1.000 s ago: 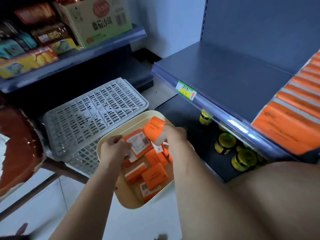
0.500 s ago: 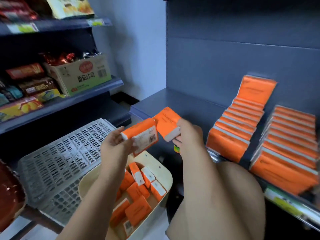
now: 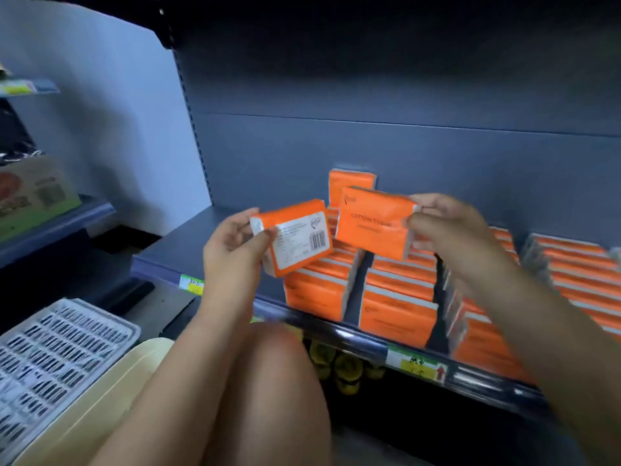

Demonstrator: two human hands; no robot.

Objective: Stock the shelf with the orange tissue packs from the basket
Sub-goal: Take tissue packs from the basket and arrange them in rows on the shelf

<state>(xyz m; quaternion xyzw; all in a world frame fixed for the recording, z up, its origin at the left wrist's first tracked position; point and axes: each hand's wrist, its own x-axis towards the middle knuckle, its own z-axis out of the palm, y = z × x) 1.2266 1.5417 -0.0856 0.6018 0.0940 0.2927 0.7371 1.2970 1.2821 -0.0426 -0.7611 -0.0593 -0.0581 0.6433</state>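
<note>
An orange tissue pack point(image 3: 295, 238) is gripped endwise by the left hand point(image 3: 232, 253), a second pack point(image 3: 373, 222) likewise by the right hand point(image 3: 447, 230) — fingers closed on each — over the shelf's point(image 3: 181, 247) stocked rows point(image 3: 396, 297), apparently for slotting in.

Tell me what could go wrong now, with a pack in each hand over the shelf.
1. The right hand pinches the right pack by one end only, so it could slip onto the stocked rows.
2. Those rows stand on edge up to the front of the shelf. A nudge may topple the front packs off.
3. The left hand holds the left pack barcode side out, so it might be shelved facing the wrong way.
</note>
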